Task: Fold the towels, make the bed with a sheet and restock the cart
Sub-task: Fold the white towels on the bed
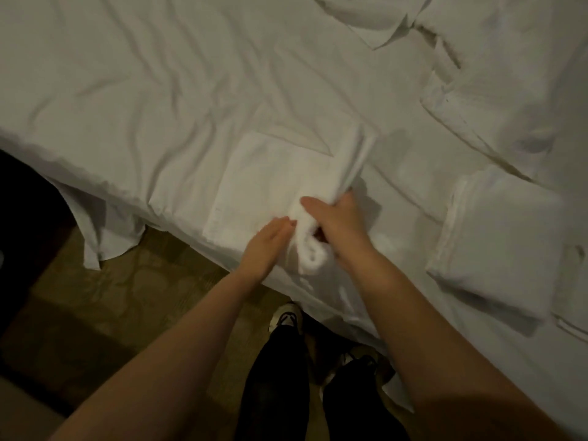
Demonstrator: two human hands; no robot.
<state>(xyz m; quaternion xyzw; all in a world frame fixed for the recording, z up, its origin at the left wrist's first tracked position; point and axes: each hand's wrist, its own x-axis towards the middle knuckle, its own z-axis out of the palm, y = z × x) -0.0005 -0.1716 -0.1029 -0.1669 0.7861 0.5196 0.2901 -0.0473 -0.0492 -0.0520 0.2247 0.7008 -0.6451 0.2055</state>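
towel (273, 186): white | sheet (159, 90): white | carpet (133, 281): tan (leaf-patterned) | trousers (280, 377): black

Your left forearm (191, 329) and right forearm (413, 313) are bare along all of their visible length, as are your left hand (270, 246) and right hand (337, 224). You wear black trousers (276, 393), plain and loose-looking in the dim light. Your left shoe (286, 316) is a pale trainer with dark laces and dark trim across the top. Your right shoe (358, 359) looks similar, but the trouser leg partly covers it and its details are too dim to make out.
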